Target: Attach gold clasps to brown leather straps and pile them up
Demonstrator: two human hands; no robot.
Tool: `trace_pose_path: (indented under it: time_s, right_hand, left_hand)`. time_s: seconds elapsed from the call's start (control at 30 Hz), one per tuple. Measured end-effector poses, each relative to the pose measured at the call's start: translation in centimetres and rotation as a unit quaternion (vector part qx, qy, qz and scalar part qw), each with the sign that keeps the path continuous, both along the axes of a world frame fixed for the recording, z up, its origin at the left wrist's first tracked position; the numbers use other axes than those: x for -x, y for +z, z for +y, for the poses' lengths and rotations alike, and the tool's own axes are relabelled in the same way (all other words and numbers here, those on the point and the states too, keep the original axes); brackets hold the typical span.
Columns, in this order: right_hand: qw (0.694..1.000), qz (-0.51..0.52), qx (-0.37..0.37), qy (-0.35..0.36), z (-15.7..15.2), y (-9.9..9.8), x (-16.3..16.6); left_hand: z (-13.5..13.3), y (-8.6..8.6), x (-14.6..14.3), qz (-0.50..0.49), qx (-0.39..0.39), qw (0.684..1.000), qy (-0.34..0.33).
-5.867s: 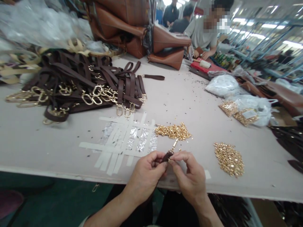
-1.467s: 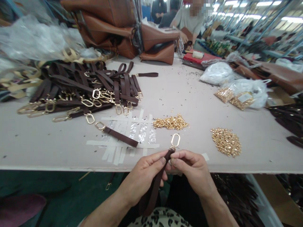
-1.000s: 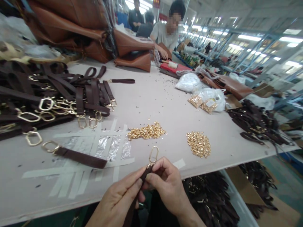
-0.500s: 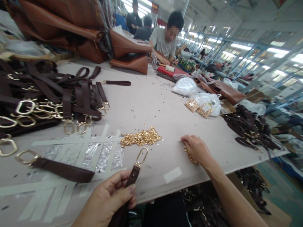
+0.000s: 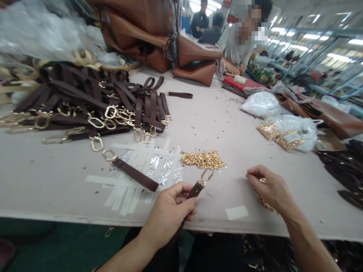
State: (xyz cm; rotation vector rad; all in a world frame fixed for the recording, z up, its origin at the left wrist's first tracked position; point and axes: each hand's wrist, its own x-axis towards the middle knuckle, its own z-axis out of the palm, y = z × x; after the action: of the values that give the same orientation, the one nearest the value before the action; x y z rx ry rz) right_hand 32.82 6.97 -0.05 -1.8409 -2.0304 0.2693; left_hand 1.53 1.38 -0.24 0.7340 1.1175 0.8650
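My left hand (image 5: 170,211) is closed around a dark brown leather strap (image 5: 195,190), thumb on top. A gold oval clasp (image 5: 207,175) at the strap's end points up and away from me. To the right, my right hand (image 5: 272,190) is low over the table with thumb and forefinger pinched together; whatever is between the tips is too small to make out. Small gold metal pieces (image 5: 264,203) show under its palm. A larger heap of gold pieces (image 5: 202,158) lies between the hands, farther back. Another brown strap (image 5: 136,174) with a gold clasp rests left of my left hand.
Many dark straps with gold clasps (image 5: 113,94) are piled at the left. Brown leather bags (image 5: 195,60) stand at the back. Bags of gold pieces (image 5: 287,139) and more dark straps (image 5: 340,166) lie at the right. A person (image 5: 238,41) works across the table (image 5: 181,124).
The view has turned left, so everything appears farther right. My left hand keeps its hold on the strap. More gold pieces show beneath my right hand, which stays near the same spot.
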Motion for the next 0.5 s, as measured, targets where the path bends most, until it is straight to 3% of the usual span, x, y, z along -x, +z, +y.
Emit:
trace_pose_path:
  time_s: [0.1, 0.2, 0.33, 0.5]
  right_hand:
    - [0.972, 0.221, -0.062, 0.05, -3.1, -0.8, 5.8]
    - [0.932, 0.341, -0.072, 0.095, -5.7, -1.8, 11.5]
    - [0.917, 0.371, -0.091, 0.113, -6.5, -2.5, 15.1]
    - [0.929, 0.342, -0.098, 0.101, -6.3, -2.5, 15.3]
  left_hand:
    - [-0.1, 0.1, -0.3, 0.001, -0.008, 1.0, 0.009]
    - [-0.2, 0.2, -0.3, 0.0, -0.02, 1.0, 0.016]
    - [-0.4, 0.1, -0.3, -0.008, -0.031, 0.999, 0.015]
    - [-0.6, -0.3, -0.3, -0.012, -0.045, 0.999, 0.026]
